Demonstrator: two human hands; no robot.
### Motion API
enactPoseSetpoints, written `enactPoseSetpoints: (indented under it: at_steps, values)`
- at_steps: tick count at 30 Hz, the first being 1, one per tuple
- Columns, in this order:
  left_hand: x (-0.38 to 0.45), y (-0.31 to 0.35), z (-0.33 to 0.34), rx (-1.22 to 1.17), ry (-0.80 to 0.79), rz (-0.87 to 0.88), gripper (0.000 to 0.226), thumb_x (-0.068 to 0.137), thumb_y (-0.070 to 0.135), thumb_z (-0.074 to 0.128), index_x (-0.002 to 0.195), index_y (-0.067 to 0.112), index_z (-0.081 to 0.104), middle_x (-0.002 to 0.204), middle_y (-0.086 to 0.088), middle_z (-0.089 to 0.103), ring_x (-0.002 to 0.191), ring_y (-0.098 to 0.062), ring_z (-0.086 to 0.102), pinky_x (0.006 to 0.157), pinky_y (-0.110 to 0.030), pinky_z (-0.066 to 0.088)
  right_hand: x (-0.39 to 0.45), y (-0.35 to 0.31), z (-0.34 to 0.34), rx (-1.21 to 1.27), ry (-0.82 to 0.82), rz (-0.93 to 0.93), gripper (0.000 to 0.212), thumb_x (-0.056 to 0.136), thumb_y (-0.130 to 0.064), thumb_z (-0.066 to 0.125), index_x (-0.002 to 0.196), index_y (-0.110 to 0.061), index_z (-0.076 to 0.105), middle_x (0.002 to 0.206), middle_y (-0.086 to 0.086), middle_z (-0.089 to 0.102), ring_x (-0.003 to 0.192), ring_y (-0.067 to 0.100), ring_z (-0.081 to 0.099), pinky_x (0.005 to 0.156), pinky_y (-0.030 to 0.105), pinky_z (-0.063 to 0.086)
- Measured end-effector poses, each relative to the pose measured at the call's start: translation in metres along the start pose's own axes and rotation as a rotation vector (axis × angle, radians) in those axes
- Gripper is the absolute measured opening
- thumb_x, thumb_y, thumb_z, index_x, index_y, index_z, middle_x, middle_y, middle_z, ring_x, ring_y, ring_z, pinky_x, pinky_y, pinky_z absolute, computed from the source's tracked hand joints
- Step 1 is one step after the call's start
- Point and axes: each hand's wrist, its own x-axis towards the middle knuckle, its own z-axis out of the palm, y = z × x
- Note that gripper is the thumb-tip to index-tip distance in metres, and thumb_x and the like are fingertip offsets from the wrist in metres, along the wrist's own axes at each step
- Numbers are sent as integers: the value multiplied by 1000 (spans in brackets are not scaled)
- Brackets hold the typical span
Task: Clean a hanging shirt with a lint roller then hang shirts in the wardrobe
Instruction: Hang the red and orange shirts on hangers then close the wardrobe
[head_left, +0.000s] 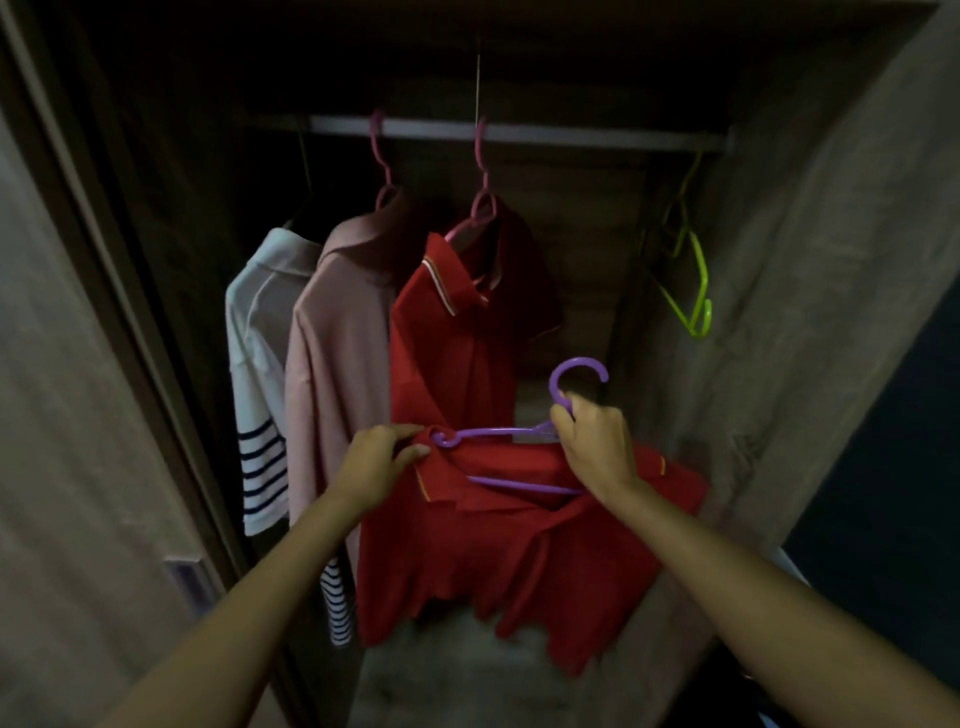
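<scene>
A red polo shirt (519, 551) hangs on a purple hanger (524, 486) in front of the open wardrobe, below the rail (545, 132). My right hand (597, 447) grips the hanger at the base of its hook, which points up. My left hand (382, 462) pinches the shirt's shoulder at the hanger's left end. On the rail hang a second red polo (447, 353), a pink shirt (332, 353) and a white shirt with striped sleeves (257, 374). No lint roller is in view.
Empty lime-green hangers (693, 280) hang at the rail's right end, next to the wardrobe's right wall (810, 312). The wardrobe door edge (104, 312) stands on the left. A gap on the rail lies between the hung red polo and the green hangers.
</scene>
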Motion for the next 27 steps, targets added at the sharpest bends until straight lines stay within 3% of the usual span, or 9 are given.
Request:
enactPoseSetpoints:
  at_steps: [4, 8, 12, 14, 16, 18, 20, 22, 27]
  values:
    - [1, 9, -16, -32, 74, 146, 33, 85, 30, 62, 110, 10, 72, 107, -2, 73, 98, -15, 67, 80, 0, 35, 3, -1, -3, 1, -1, -45, 26, 82, -22, 52, 67, -2, 60, 62, 26, 63, 59, 45, 60, 53, 40, 35]
    - [16, 38, -15, -1, 176, 208, 37, 87, 36, 55, 114, 16, 70, 95, -2, 73, 82, -17, 51, 75, -19, 32, 2, -18, 3, -65, 7, -213, 29, 78, -29, 49, 59, -10, 59, 51, 14, 60, 46, 35, 59, 39, 32, 34]
    - [25, 48, -19, -9, -35, 210, 39, 88, 51, 50, 111, 22, 65, 93, 8, 70, 88, -9, 62, 82, -29, 45, 25, -25, -3, 85, 25, -90, 22, 84, -20, 57, 69, -6, 63, 63, 22, 65, 61, 41, 62, 51, 32, 34]
    - [26, 50, -22, -11, -141, 207, 33, 88, 46, 56, 101, 17, 66, 78, 9, 66, 75, -3, 62, 74, -30, 46, 31, -27, -7, 135, 6, -71, 24, 88, -20, 60, 66, -8, 60, 60, 20, 62, 59, 38, 60, 54, 32, 32]
    - [28, 48, -23, 53, -126, 251, 41, 84, 50, 50, 92, 12, 64, 74, 3, 65, 73, -16, 64, 69, -35, 45, 35, -28, -10, 191, -111, -78, 32, 90, -31, 62, 63, -15, 54, 55, 5, 55, 52, 20, 54, 57, 28, 30]
    - [31, 41, -27, 113, -57, 297, 45, 84, 55, 43, 93, 15, 62, 80, -2, 68, 81, -26, 66, 68, -36, 45, 40, -24, -18, 337, -388, -44, 31, 89, -44, 61, 78, -16, 58, 75, -5, 59, 69, 6, 55, 65, 23, 36]
    - [30, 32, -33, 154, 17, 328, 55, 83, 65, 35, 99, 20, 62, 91, -1, 71, 89, -25, 67, 70, -36, 49, 49, -10, -29, 418, -605, 44, 25, 89, -37, 62, 108, -22, 59, 113, -1, 60, 104, 9, 56, 82, 17, 39]
    - [26, 25, -42, 165, 78, 348, 67, 80, 76, 28, 105, 24, 62, 99, 3, 72, 95, -20, 67, 72, -33, 50, 55, 8, -38, 229, -664, 79, 44, 84, -21, 63, 126, -27, 51, 127, 3, 54, 115, 15, 52, 86, 20, 39]
    - [23, 20, -69, 167, 95, 370, 77, 75, 79, 31, 118, 26, 66, 110, 5, 72, 101, -14, 65, 77, -28, 51, 55, 15, -37, -159, -885, 20, 30, 83, -11, 62, 110, -21, 69, 95, 0, 66, 88, 11, 59, 70, 18, 42]
